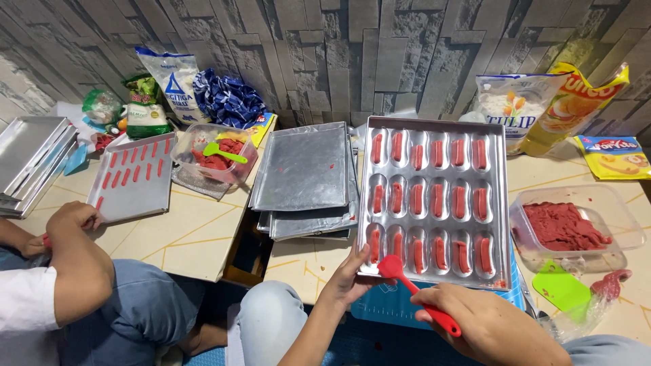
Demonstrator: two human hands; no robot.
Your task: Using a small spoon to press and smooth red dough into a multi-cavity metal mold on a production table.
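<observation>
The left hand (349, 274) grips the near left corner of the moulded metal tray (434, 203), fingers curled under its rim. The right hand (485, 322) is closed around the handle of a red spatula (417, 291), whose blade touches the tray's near edge by the lowest row of cavities. Each oblong cavity holds red dough. The tray rests tilted at the middle of the low tabletop (196, 234), its near edge over a blue box (386, 308).

Just left of the tray lies a stack of flat metal sheets (302, 176). Just right stands a clear tub of red dough (566, 227), with a green scraper (561, 288) near the tabletop's near right corner. Bags of ingredients (536, 102) line the far edge against the wall. Toward the left edge, a flat sheet with red dough strips (132, 176) lies beside a second clear tub (217, 156); another person's hand (71, 217) rests near that sheet. Open surface remains between this sheet and the stack.
</observation>
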